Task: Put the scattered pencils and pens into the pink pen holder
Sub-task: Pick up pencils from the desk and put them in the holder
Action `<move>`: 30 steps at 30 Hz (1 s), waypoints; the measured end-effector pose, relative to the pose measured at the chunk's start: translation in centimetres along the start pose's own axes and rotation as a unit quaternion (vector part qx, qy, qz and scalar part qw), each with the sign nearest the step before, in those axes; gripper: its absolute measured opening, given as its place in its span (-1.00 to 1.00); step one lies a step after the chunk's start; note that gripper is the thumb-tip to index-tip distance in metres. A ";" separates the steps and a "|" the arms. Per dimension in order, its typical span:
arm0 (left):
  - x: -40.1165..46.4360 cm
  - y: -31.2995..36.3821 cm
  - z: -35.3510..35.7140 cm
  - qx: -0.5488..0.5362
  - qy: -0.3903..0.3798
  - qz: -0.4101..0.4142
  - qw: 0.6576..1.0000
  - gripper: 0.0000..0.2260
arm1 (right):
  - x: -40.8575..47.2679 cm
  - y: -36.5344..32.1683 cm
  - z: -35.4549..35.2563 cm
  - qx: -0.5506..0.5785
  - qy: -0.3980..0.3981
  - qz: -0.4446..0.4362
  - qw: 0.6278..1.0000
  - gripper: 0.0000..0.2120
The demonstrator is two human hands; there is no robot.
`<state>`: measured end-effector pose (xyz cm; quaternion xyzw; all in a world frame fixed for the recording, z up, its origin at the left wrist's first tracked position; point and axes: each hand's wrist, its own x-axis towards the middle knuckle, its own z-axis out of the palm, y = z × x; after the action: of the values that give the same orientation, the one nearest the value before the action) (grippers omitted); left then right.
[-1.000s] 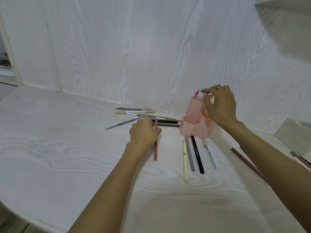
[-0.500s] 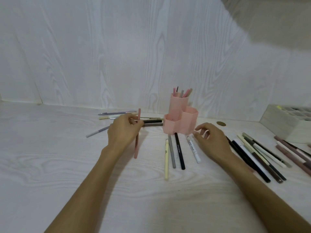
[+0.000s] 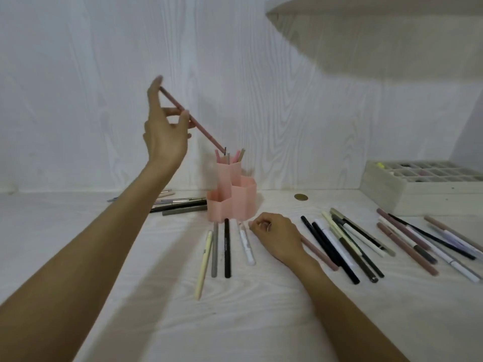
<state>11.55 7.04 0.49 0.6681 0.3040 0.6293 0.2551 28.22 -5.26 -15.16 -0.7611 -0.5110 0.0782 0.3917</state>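
Note:
The pink pen holder [image 3: 241, 199] stands mid-table near the wall, with several pencils sticking out of its tall compartment. My left hand [image 3: 164, 129] is raised up and to the left of it and pinches a pink pencil [image 3: 201, 125]. The pencil slants down, its tip just above the tall compartment. My right hand [image 3: 277, 236] rests on the table in front of the holder, its fingers curled over the far end of a mauve pencil [image 3: 320, 254]. A white pen [image 3: 246, 244], a black pencil [image 3: 227, 249], a grey pencil [image 3: 214, 252] and a yellow pen [image 3: 204, 265] lie in front of the holder.
Several more pens and pencils [image 3: 366, 241] lie scattered on the right, and a few others [image 3: 180, 205] lie left of the holder behind my left arm. A wooden compartment box [image 3: 418, 189] stands at the right back. A coin [image 3: 301, 197] lies near the wall. A shelf [image 3: 366, 6] overhangs above.
My left hand lifted the pink pencil off the table and up over the holder. My right hand came down from the holder's top to the table and curled its fingers.

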 end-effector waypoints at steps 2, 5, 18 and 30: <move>0.6 0.5 1.8 0.075 -0.015 0.034 0.996 -0.49 | 0.1 0.0 0.0 0.008 0.002 0.004 1.000 -0.85; 0.3 0.2 3.5 0.159 -0.015 0.087 0.983 -0.50 | 0.1 0.1 0.0 0.016 0.003 0.010 1.000 -0.84; -2.1 -2.7 5.2 0.304 -0.126 0.134 0.934 -0.85 | 0.1 -0.1 -0.2 0.020 -0.001 0.007 1.000 -0.82; -4.4 -2.6 1.1 0.258 -0.082 0.084 0.959 -0.78 | 0.1 -0.2 -0.3 0.014 0.000 0.014 1.000 -0.82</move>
<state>12.31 5.60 -4.49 0.7836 0.3769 0.4920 0.0441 28.28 -5.28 -14.85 -0.7627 -0.4992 0.0904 0.4012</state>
